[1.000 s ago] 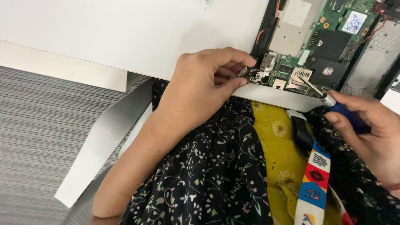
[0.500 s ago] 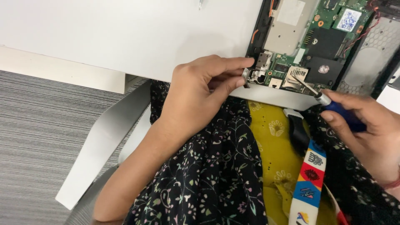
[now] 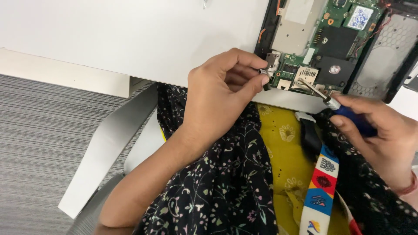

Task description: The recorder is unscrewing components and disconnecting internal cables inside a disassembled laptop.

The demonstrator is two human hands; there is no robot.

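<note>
Two hands at an opened device (image 3: 335, 43) lying on a white table (image 3: 130, 35), at its near edge. Left hand (image 3: 217, 93): fingertips pinched narrowly on a small metal part (image 3: 264, 72) at the circuit board's (image 3: 305, 69) corner. Right hand (image 3: 374, 130): closed around a blue-handled screwdriver (image 3: 344, 111), tip on the board. Below: black floral cloth (image 3: 226, 182), yellow cloth (image 3: 287, 165), patterned lanyard (image 3: 322, 191).

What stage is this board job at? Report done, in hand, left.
Done: the device's cover is off, the circuit board lies bare. In hand: the right hand sets the screwdriver tip at the board's near edge, while the left hand pinches the corner by the metal hinge. Left: the board sits in its case.
</note>
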